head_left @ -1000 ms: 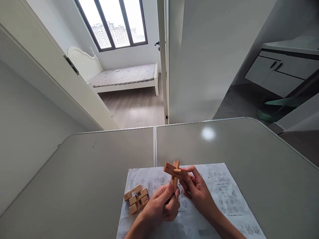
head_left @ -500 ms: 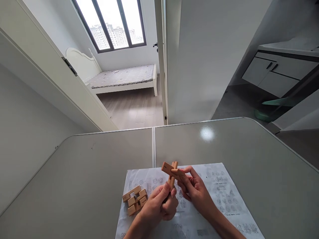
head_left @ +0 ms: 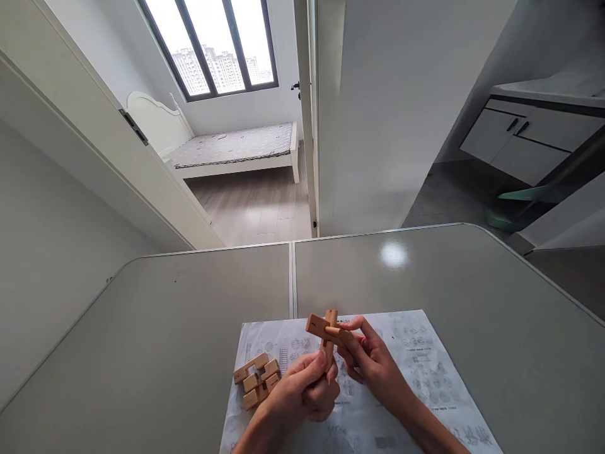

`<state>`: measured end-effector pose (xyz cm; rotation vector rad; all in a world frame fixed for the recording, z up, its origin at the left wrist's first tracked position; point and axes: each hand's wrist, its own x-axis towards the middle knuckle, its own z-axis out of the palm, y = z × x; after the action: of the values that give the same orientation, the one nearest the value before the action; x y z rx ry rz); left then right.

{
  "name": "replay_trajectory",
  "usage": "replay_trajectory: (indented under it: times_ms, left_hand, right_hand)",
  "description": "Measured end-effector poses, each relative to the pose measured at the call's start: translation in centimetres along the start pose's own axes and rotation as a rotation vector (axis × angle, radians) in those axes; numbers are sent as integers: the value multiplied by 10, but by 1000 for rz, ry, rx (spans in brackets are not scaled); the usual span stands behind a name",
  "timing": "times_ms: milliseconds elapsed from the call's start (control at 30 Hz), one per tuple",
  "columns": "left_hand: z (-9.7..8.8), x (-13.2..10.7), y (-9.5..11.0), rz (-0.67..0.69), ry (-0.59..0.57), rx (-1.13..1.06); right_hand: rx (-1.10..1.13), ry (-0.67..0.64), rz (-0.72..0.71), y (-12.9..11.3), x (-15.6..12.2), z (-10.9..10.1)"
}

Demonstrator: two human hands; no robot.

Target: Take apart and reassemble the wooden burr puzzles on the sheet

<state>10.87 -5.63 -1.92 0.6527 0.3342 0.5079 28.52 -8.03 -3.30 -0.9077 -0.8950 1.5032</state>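
My left hand (head_left: 309, 386) is closed round the lower end of an upright notched wooden puzzle piece (head_left: 331, 316). A second wooden puzzle piece (head_left: 316, 324) crosses it, marked with a dark line near its left end. My right hand (head_left: 371, 359) pinches the right end of this crossing piece between thumb and fingers. The two pieces touch where they cross, but my fingers hide part of the joint. To the left of my left hand, several more wooden puzzle pieces (head_left: 250, 382) lie together in a small group on the printed sheet (head_left: 411, 403).
The sheet, covered in small diagrams, lies on a grey table (head_left: 142, 340) with a pale seam (head_left: 293, 277) down its middle. Past the far edge are a doorway, a bed (head_left: 231, 148) and a window. Cabinets (head_left: 524, 135) stand at the right.
The upright piece has turned slightly more vertical, and my left hand has shifted a little to the right. The crossing piece stays against it in my right hand.
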Motion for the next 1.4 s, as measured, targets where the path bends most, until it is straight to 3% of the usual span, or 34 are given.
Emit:
replay_trajectory:
  times_ms: [667,1100,1233,1400]
  left_hand:
    - [6,3,6,-28,167,-81]
    - [-2,5,-3,30,171,-93]
    - [1,8,-2,65,183,-71]
    - [1,9,0,81,175,-93]
  right_hand:
    - [-8,-62,63,-9,-2,6]
    - [-12,-188,162,-8,-4,0]
    - [114,-106,151,-8,-3,-1]
    - [273,174,157,-9,0,6]
